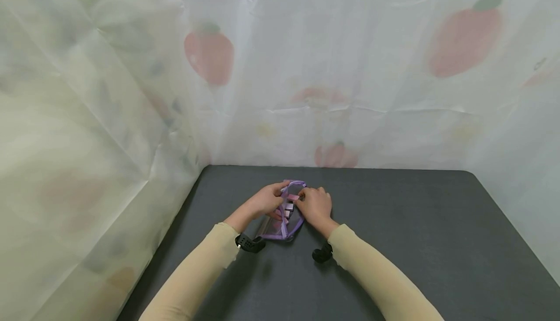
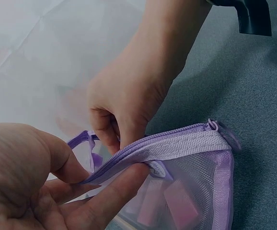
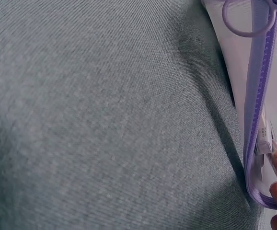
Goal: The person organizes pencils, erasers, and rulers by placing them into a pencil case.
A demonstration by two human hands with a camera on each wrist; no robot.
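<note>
the purple mesh pouch [image 1: 283, 219] lies on the dark worktop [image 1: 393, 223] between the two hands, with small pink blocks [image 2: 177, 206] showing through its mesh. the left hand [image 1: 264, 200] pinches the zipper band [image 2: 177, 143] between thumb and fingers at the far end of the pouch. the right hand [image 1: 314, 205] pinches the same band just beside it, fingers curled down near what seems to be the slider, though that part is hidden. the step in hand looks like working the zipper. the next move calls for the left hand holding the band taut while the right draws along the teeth toward the ring [image 3: 248, 19].
</note>
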